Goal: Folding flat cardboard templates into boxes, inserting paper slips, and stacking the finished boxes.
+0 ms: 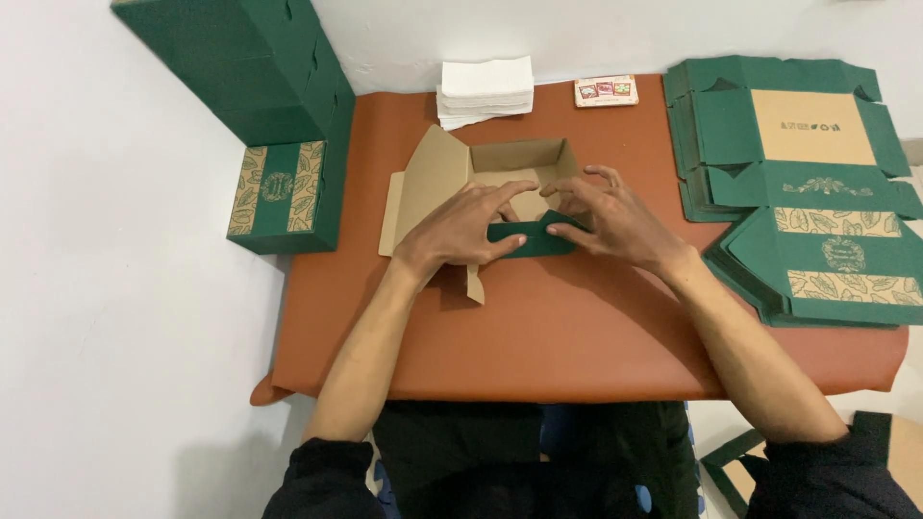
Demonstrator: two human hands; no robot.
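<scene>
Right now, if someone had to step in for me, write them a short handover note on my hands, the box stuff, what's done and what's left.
Left hand and right hand: both press on the green front wall of the half-folded box at the middle of the orange table.
Box: back and side walls stand up, brown inside showing; a flap lies open on its left.
Flat blanks: stacked at the table's right.
Finished boxes: stacked at the left edge.
White paper stack and a small card pack: at the far edge.
Done: walls raised. Left: front wall not yet tucked, lid open.
</scene>
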